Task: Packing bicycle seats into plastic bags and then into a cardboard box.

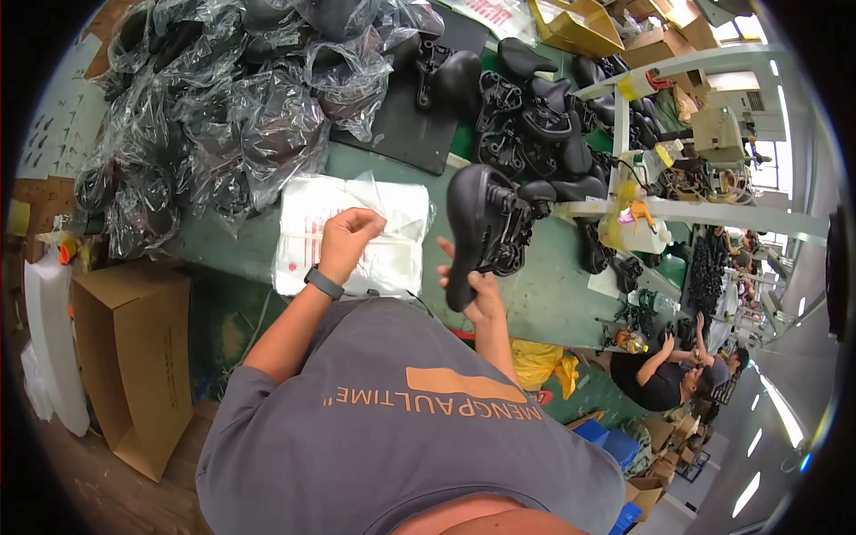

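Note:
My right hand (477,287) grips a black bicycle saddle (471,223) by its narrow nose, with the saddle's underside and springs facing right. To its left, a stack of clear plastic bags (392,267) with red print lies on the green table. Over this stack, my left hand (352,239) is closed, thumb and fingers pinched at the lifted corner of the top bag. The fingertips partly cover the spot where they meet the plastic. A dark band is around my left wrist.
Saddles wrapped in clear plastic (241,116) are heaped at the far left of the green table (544,303). Bare black saddles (544,116) pile up beyond the held one. A white metal frame (695,210) stands at right. An open cardboard box (134,357) is at left. Other people (664,370) work farther right.

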Demonstrator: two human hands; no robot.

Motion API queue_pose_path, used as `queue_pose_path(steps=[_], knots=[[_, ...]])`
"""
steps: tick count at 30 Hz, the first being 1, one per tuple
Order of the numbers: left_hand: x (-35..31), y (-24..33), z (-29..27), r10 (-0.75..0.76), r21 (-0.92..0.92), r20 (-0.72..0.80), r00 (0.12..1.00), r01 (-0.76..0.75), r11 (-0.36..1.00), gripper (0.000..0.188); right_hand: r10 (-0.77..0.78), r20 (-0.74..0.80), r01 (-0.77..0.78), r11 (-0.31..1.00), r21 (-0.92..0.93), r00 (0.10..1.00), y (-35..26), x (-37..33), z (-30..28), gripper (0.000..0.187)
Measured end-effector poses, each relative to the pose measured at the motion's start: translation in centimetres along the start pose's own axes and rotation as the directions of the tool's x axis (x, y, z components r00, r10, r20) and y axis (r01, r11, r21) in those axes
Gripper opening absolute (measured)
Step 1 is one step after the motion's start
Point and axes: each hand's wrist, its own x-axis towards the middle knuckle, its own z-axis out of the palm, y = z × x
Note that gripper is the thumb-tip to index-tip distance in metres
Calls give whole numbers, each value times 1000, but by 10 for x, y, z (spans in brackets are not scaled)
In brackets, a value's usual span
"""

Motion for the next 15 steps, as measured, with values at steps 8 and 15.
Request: queue_pose_path(steps=[8, 15], knots=[[-55, 6, 15, -38, 294, 209, 977, -26, 955, 19, 296, 7, -285, 925, -251, 955, -8, 13, 81, 47], [-71, 38, 7, -246, -158, 215, 945, 283, 946, 18, 311, -7, -311, 950, -12, 950, -7, 10, 63, 34]])
